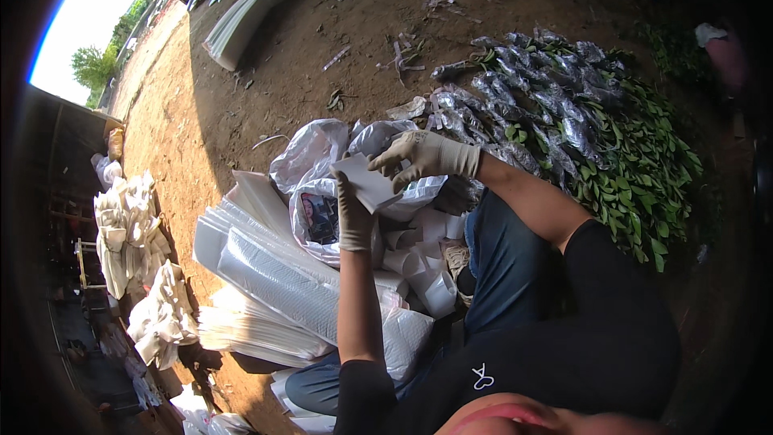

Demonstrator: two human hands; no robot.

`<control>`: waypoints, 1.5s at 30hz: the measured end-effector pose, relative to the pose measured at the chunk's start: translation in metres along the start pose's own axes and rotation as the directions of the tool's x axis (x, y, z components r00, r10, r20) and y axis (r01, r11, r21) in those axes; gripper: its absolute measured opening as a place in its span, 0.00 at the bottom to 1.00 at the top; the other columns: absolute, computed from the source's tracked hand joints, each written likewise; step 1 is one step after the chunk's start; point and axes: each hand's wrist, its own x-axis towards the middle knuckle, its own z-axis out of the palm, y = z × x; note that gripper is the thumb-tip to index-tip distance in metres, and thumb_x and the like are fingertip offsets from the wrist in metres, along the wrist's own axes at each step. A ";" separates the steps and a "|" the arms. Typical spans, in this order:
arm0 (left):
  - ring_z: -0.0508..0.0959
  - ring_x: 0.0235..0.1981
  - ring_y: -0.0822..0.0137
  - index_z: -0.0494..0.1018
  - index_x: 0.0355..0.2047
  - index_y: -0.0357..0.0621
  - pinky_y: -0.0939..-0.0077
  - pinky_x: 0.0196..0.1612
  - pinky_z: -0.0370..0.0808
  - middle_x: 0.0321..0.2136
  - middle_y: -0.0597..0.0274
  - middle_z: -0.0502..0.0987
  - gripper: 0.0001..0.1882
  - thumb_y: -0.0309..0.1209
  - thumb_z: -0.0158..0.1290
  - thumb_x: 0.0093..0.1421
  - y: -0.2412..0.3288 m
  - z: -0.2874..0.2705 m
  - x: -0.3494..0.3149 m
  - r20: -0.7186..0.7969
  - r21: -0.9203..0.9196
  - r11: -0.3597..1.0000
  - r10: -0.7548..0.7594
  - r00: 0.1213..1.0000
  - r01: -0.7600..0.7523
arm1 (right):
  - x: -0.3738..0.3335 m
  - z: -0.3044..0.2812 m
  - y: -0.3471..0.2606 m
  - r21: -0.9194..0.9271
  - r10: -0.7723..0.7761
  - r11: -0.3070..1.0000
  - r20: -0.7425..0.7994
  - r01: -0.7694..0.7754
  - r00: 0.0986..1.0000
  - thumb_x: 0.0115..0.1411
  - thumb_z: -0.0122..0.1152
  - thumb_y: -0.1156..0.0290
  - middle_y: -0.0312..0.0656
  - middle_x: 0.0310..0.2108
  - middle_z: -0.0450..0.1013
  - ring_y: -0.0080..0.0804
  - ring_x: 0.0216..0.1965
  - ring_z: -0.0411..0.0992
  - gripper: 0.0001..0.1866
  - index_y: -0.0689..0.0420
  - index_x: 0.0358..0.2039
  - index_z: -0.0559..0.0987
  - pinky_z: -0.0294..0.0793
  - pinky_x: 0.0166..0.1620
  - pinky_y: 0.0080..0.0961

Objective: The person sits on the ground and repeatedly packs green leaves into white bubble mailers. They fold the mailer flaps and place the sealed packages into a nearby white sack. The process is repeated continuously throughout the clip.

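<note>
My left hand [354, 221], in a pale work glove with greyish fingers, is closed on a small flat white sheet [368, 184]. The thumb lies along its left side. At the sheet's upper right edge is my right hand [427, 153], gloved too. Its fingers are bent and apart, with the tips close to or touching the sheet. Below and behind both hands lies an open white plastic bag [312, 149] with a dark printed patch. Long stacked white sheets [266, 246] lie left of my left forearm, beside a bubble-textured silvery-white sheet [278, 282].
Many leafy green cuttings [636, 169], their ends wrapped in clear film [503, 97], lie in a heap to the right. Another white stack [245, 20] sits far left on the dirt ground [302, 48]. Whitish bundles [129, 225] stand at the left. White curled sheets [431, 282] lie by my leg.
</note>
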 end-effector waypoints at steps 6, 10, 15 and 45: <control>0.63 0.66 0.47 0.61 0.67 0.49 0.40 0.71 0.55 0.64 0.47 0.65 0.38 0.56 0.55 0.64 -0.032 -0.007 -0.060 0.041 -0.404 0.914 -0.031 0.999 0.045 | -0.022 -0.047 -0.052 0.512 -0.243 0.579 -0.635 0.635 0.733 0.60 0.55 0.31 0.45 0.71 0.55 0.40 0.72 0.52 0.50 0.43 0.74 0.53 0.52 0.71 0.44; 0.62 0.68 0.43 0.60 0.69 0.55 0.40 0.70 0.56 0.67 0.46 0.62 0.37 0.56 0.53 0.65 -0.057 -0.004 -0.102 0.113 -0.241 0.969 -0.034 0.993 0.061 | -0.065 -0.078 -0.107 0.386 -0.195 0.415 -0.847 0.824 0.495 0.61 0.66 0.54 0.38 0.66 0.64 0.26 0.47 0.68 0.37 0.42 0.68 0.62 0.67 0.51 0.27; 0.60 0.69 0.46 0.60 0.69 0.57 0.36 0.69 0.54 0.68 0.50 0.61 0.39 0.58 0.54 0.63 -0.075 0.002 -0.152 0.136 -0.307 0.937 -0.132 0.982 0.168 | -0.129 -0.085 -0.195 0.065 -0.406 0.518 -0.859 0.853 0.312 0.55 0.64 0.84 0.39 0.73 0.54 0.12 0.24 0.61 0.54 0.34 0.75 0.47 0.63 0.26 0.10; 0.70 0.61 0.56 0.60 0.68 0.44 0.59 0.64 0.66 0.63 0.56 0.68 0.40 0.55 0.54 0.65 -0.031 0.007 -0.261 0.097 0.054 0.998 0.007 0.995 -0.013 | -0.080 0.165 -0.176 -0.382 -0.093 0.924 -0.151 0.029 0.984 0.53 0.69 0.57 0.43 0.61 0.70 0.46 0.62 0.66 0.33 0.48 0.60 0.74 0.62 0.65 0.44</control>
